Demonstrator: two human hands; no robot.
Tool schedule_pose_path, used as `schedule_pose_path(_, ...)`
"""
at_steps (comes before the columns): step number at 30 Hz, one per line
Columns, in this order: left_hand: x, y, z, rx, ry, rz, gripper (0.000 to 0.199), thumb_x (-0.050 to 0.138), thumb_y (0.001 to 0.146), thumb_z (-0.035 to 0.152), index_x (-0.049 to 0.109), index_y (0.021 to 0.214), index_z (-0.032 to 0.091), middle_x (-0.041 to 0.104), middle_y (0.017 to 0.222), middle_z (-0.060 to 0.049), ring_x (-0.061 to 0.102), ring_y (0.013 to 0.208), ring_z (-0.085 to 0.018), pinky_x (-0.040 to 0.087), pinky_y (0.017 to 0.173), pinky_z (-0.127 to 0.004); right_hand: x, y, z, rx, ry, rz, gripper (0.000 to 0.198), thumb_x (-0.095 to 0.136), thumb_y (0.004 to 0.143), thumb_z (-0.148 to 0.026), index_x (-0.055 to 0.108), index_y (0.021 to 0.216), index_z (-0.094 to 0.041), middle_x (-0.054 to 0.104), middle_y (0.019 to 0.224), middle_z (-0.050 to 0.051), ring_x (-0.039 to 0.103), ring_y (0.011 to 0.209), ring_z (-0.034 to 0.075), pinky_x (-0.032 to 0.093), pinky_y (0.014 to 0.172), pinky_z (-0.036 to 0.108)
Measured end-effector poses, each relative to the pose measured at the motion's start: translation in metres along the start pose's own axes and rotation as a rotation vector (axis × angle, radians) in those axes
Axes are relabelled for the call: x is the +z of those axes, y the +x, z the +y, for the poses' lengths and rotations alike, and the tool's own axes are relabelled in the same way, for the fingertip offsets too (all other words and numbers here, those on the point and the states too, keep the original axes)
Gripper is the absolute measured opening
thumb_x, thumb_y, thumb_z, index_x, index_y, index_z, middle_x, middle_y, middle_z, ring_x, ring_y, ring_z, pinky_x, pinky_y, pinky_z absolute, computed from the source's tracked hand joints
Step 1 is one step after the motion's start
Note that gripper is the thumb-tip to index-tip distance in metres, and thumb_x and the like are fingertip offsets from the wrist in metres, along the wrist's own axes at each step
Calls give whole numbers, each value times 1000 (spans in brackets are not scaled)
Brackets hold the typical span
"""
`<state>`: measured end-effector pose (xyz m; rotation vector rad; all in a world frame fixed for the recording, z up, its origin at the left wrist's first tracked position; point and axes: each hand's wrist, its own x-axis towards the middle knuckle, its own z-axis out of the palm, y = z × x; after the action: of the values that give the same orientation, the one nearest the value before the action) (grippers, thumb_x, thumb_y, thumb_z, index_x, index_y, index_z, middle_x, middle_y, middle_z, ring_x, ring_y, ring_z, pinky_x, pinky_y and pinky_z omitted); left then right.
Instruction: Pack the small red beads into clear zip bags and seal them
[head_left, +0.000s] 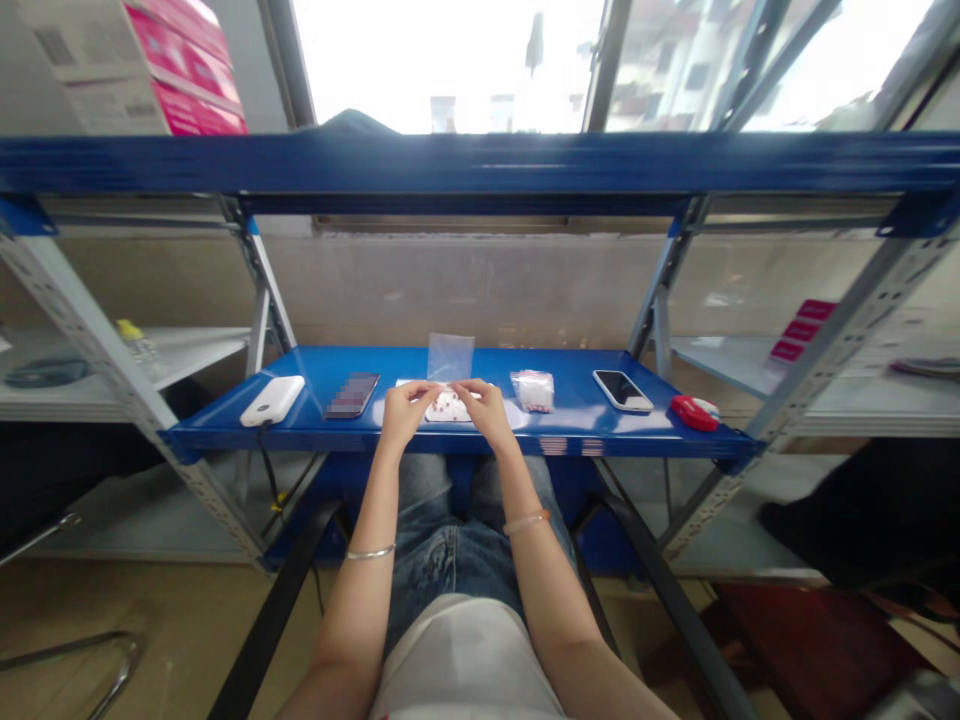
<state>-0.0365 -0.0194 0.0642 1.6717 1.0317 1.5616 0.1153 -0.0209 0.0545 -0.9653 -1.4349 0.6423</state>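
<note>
My left hand (406, 408) and my right hand (486, 408) meet over a white sheet or tray (448, 412) on the blue shelf. Small reddish pieces (442, 402) are scattered on the white. Both hands have their thumbs and fingertips drawn together at its far side. Whatever sits between the fingertips is too small to make out. Just behind them is a clear plastic bag (451, 356). To the right of my right hand rests a filled clear bag (534, 390) with whitish contents and some dark red at its bottom.
A white power bank (273, 401) with a cable and a dark phone (352, 395) lie on the left. At right are a white-framed phone (622, 390) and a red-and-white object (694, 411). A blue upper beam (480, 165) crosses ahead; chair armrests flank me.
</note>
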Motion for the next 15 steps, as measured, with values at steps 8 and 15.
schedule_pose_path(8, -14, 3, -8, -64, -17, 27, 34, 72, 63, 42, 72, 79, 12, 72, 74, -9, 68, 75, -25, 52, 74, -35, 15, 1, 8, -42, 21, -7, 23, 59, 77, -38, 72, 77, -20, 71, 82, 5, 63, 84, 22, 47, 79, 33)
schedule_pose_path(15, -22, 6, -24, -97, -87, 170, 34, 70, 63, 40, 70, 80, 10, 72, 73, -8, 68, 64, -21, 53, 66, -31, 40, -6, 18, 32, -49, 186, 33, 62, 75, -40, 67, 96, -14, 70, 85, 7, 63, 76, 19, 48, 72, 30)
